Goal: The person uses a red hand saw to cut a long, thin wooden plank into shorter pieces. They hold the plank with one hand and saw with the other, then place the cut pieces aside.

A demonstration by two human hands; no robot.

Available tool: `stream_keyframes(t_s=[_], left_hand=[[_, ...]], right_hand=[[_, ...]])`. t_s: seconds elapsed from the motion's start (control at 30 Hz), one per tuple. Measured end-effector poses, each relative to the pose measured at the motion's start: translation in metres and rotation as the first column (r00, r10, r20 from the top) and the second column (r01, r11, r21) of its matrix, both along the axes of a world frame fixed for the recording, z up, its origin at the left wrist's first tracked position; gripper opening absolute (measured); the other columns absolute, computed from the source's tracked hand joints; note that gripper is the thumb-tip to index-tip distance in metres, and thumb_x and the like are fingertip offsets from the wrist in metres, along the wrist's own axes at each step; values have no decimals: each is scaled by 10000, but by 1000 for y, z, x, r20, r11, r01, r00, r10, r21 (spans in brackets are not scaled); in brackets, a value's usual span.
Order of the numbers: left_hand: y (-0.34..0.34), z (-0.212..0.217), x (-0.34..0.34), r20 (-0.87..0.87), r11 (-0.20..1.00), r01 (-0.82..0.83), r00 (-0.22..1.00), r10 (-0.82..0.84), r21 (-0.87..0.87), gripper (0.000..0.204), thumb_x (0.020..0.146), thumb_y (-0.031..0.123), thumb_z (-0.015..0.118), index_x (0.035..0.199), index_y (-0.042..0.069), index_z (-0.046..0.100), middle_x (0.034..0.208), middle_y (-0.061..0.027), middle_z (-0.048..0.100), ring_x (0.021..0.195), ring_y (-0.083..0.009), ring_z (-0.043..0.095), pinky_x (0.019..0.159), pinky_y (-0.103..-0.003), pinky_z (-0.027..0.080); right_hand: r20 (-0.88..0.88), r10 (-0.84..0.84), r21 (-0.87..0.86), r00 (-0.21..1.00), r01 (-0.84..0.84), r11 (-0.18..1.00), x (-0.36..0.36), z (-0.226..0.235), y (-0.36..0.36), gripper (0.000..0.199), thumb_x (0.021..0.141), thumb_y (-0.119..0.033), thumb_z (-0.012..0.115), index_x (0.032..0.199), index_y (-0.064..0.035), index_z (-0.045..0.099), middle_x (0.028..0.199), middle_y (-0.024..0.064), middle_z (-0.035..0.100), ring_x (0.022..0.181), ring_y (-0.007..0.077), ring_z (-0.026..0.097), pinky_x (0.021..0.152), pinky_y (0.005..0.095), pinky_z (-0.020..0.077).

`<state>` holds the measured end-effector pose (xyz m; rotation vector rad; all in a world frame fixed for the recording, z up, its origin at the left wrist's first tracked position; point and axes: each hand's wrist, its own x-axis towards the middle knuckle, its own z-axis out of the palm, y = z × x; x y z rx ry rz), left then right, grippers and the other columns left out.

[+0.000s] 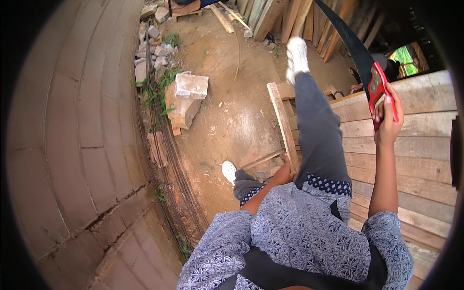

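Observation:
My right hand point(389, 113) is raised at the right, its fingers wrapped round the red handle of a handsaw point(355, 46). The saw's dark, curved blade points up and away, toward the stacked boards. Lower and nearer the middle, my left hand point(289, 168) grips the near end of a narrow wooden frame point(282, 118). Part of that hand is hidden by the wood and my leg. My right leg stretches forward across the frame, beside a wall of planks point(401, 133).
A long brick wall point(72, 121) runs along the left, with thin metal rods point(176, 193) at its foot. Stone blocks point(192, 86) lie on the dirt ground. Boards point(295, 19) lean at the far side. Another person point(382, 62) is partly visible beyond the plank wall.

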<state>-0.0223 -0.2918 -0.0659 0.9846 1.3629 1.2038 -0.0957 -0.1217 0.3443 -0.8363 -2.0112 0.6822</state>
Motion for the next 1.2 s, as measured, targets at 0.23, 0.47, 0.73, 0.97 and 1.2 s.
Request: stream_keyframes(t_s=[0.23, 0.47, 0.73, 0.97, 1.2], left_hand=[[-45, -7, -2, 57, 984, 165, 985, -161, -69, 780, 946, 218, 621, 1501, -51, 144, 999, -248, 660, 901, -368, 654, 774, -426, 514], [-138, -22, -119, -39, 943, -34, 999, 23, -331, 734, 951, 228, 620, 1486, -43, 196, 1012, -232, 662, 911, -345, 654, 779, -419, 514], [-229, -33, -174, 6, 828, -216, 967, 256, -517, 685, 957, 239, 619, 1469, -34, 254, 1026, -214, 665, 921, -319, 653, 785, -410, 513], [-275, -53, -241, -20, 686, -328, 909, 416, -649, 643, 962, 249, 617, 1454, -25, 306, 1039, -199, 668, 931, -296, 652, 790, -403, 513], [-234, -75, -359, -72, 619, -263, 946, 315, -740, 604, 968, 259, 616, 1439, -17, 357, 1051, -183, 670, 940, -273, 652, 795, -396, 513]], right_hand=[[-36, -234, -181, 971, 224, 957, 116, -13, -25, 357, 1015, -154, 533, 1313, 43, 560, 637, -54, 429, 496, 15, 348, 442, 188, 294], [95, -212, -334, 973, 231, 914, 142, -188, 16, 287, 964, -165, 614, 1204, -16, 661, 945, 37, 677, 852, 131, 622, 766, 265, 490], [566, -98, -405, 818, 380, 832, 166, -320, 53, 246, 897, -216, 672, 1104, -89, 706, 938, 126, 725, 893, 224, 687, 829, 328, 527], [755, 51, -617, 654, 681, 394, 71, -336, 76, 135, 895, -202, 654, 915, -69, 656, 635, 72, 583, 417, 165, 513, 370, 335, 408], [748, 78, -654, 659, 711, 259, 74, -378, 111, 220, 836, -235, 665, 804, -17, 673, 641, 111, 664, 543, 192, 641, 498, 347, 503]])
